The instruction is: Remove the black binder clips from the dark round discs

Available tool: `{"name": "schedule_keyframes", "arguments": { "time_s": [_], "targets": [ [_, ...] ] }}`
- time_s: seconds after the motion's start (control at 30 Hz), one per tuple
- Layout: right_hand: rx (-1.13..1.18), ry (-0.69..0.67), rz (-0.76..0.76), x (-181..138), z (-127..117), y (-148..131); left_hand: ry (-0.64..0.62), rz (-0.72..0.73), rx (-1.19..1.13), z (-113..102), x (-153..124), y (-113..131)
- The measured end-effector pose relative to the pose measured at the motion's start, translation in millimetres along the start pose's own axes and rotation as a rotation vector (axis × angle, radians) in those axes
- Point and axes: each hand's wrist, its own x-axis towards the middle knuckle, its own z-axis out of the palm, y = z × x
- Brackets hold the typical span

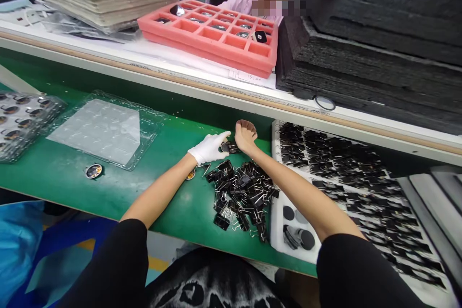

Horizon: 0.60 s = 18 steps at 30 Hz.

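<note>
1. A small black clip (pixel 233 147) with metal parts sat at frame centre.
2. The gloved left hand (pixel 211 149) pinched it; the curled right hand's (pixel 246 137) grip couldn't be told.
3. At right, a white tray (pixel 277 236) held clipped rows.
4. Green tabletop (pixel 126 190) stretched lower left to its edge.

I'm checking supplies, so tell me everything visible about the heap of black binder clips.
The heap of black binder clips lies on the green tabletop, left of the white tray and nearer the person than the left hand and right hand. The bodies are black, metallic-looking, with thin silvery wire handles. They overlap in a jumble, pointing every way, too tangled to count. Whether the heap touches the tray is unclear.
</note>
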Motion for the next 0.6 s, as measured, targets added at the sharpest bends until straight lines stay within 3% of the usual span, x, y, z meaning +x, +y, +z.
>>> {"name": "schedule_keyframes", "arguments": {
  "time_s": [0.07,0.17,0.23,0.3,0.47,0.6],
  "targets": [
    [0.002,-0.132,-0.254,-6.5,-21.9,-1.3,0.016,-0.039,0.079,-6.4,-5.2,-0.4],
    [-0.027,-0.525,-0.643,-23.1,-49.3,0.3,0.03,-0.081,0.171,-17.1,-12.2,-3.5],
    [-0.063,-0.712,-0.719,-34.9,-56.6,1.4,0.051,-0.064,0.163,-21.9,-14.0,-8.4],
    [-0.056,-0.8,-0.722,-43.5,-56.0,1.3,0.064,0.013,0.135,-23.6,-13.1,-15.1],
    [0.114,-0.845,-0.68,-46.7,-52.4,0.3,0.0,0.164,0.153,-18.9,-9.1,-29.2],
    [0.291,-0.653,-0.592,-39.3,-58.6,6.8,0.106,0.098,0.121,-15.6,-9.7,-31.6]
  ]
}}
